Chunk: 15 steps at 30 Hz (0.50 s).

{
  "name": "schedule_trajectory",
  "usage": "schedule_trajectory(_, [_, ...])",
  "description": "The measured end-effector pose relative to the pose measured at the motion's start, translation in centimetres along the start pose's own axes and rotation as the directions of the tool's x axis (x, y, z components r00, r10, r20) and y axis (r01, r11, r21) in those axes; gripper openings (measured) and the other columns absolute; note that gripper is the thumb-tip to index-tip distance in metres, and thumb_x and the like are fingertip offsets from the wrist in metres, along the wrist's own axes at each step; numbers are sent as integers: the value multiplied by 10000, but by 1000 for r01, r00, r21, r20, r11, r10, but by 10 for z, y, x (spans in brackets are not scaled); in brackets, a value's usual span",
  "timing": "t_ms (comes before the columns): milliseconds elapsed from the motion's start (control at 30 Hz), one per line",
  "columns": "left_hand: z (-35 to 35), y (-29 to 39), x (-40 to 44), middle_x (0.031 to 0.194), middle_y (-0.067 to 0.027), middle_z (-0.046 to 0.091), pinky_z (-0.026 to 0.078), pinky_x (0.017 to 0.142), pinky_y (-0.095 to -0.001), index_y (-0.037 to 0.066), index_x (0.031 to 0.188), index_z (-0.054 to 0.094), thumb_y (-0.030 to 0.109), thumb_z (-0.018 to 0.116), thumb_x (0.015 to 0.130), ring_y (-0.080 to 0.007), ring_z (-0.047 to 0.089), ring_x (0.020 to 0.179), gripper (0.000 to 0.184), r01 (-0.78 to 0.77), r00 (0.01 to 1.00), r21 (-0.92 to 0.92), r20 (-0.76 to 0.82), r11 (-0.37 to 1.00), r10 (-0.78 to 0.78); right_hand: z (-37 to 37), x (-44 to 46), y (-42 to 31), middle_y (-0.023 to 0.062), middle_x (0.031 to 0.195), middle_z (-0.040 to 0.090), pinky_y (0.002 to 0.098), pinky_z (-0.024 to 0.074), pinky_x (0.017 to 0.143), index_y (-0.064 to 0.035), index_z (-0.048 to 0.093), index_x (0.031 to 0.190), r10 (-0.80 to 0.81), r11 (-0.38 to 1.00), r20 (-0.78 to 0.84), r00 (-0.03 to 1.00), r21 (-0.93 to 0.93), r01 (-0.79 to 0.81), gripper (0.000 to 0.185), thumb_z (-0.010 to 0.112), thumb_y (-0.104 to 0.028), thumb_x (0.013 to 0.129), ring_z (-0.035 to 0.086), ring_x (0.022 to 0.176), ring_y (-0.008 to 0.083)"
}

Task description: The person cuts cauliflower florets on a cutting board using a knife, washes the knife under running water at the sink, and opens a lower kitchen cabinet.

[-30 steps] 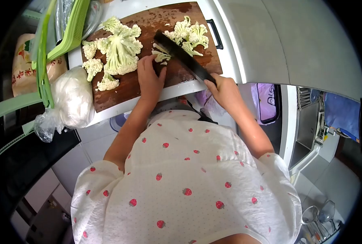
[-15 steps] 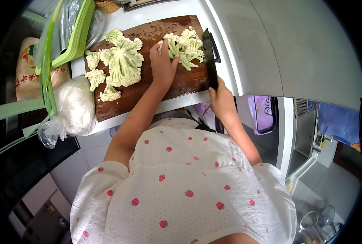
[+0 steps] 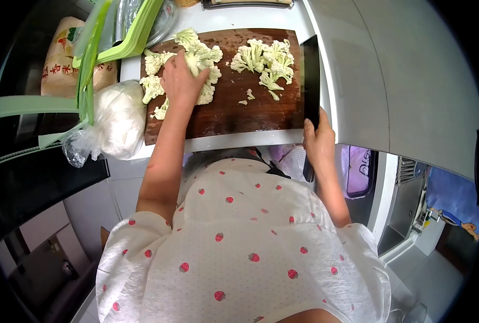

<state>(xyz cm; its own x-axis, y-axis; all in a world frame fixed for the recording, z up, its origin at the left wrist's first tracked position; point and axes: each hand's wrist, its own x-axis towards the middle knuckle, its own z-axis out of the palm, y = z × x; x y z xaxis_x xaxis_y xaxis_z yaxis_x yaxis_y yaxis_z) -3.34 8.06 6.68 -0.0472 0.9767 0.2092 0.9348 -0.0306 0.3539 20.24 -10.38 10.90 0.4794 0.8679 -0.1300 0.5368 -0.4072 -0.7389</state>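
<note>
On the cutting board's (image 3: 234, 119) left side, the large cauliflower piece (image 3: 206, 53) is partly covered by the spread left grip (image 3: 182, 83), while the knife (image 3: 311, 75) is clasped by the right grip (image 3: 320, 141) beside the board's right edge.

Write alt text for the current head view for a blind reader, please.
A person's left hand touches a large pale cauliflower piece on a brown wooden cutting board; the right hand holds a long black knife along the board's right edge. Smaller pale florets lie between.
</note>
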Motion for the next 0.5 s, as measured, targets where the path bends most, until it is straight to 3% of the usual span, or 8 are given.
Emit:
schedule_trajectory(67, [-1,-4,-1,1236,-220,484,377,989,-414,47,1266,494,198,748,697,-357,461,1153,641,-58,996,-232,55,971,72,-7,-8,-11,309,869,608,436,482,720,-8,465,1273,-14,1000,47,999,-21,15,409,526,-82,875,628,802,420])
schedule_trajectory(100, [-2,-4,-3,1228,-209,500,405,986,-392,38,1255,500,117,698,707,-356,481,1147,588,-158,987,-258,-7,953,162,-9,-9,-16,307,856,603,426,486,705,-25,472,1273,-29,998,91,995,-44,33,411,535,-79,871,631,782,413])
schedule_trajectory(200, [-14,-5,-15,1228,-187,519,397,996,-395,36,1253,501,62,675,709,-331,494,1153,571,-190,974,-373,43,908,221,-6,-15,-12,290,801,597,412,486,667,-56,481,1275,-172,984,143,975,64,165,416,551,-83,865,627,742,411])
schedule_trajectory(233, [-26,-1,-21,1232,-170,529,395,996,-393,32,1251,495,27,656,710,-322,499,1154,564,-95,966,-446,173,890,190,-3,-15,-9,266,758,606,436,478,654,-63,486,1267,-174,984,170,970,61,165,414,553,-84,858,615,728,421])
schedule_trajectory(267, [-27,-2,-30,1232,-170,529,395,996,-393,32,1251,495,27,656,710,-322,499,1154,564,-95,965,-446,177,890,192,0,-15,-5,266,758,606,436,478,654,-63,486,1267,-169,985,169,971,61,161,414,553,-84,858,615,728,421])
schedule_trajectory(333, [-23,-7,-46,1226,-178,527,404,983,-392,43,1250,491,28,662,714,-347,500,1141,563,-269,929,-519,81,811,360,7,-17,2,259,744,609,462,468,644,-66,488,1262,-201,977,206,958,-32,212,413,549,-87,854,612,724,423])
schedule_trajectory(500, [-15,-22,-58,1170,-183,546,449,889,-396,62,1233,506,146,744,694,-353,538,1061,595,-354,928,-326,-6,876,373,20,-16,10,261,744,613,482,469,663,-57,480,1266,-223,943,258,940,-188,275,434,553,-84,839,607,725,431])
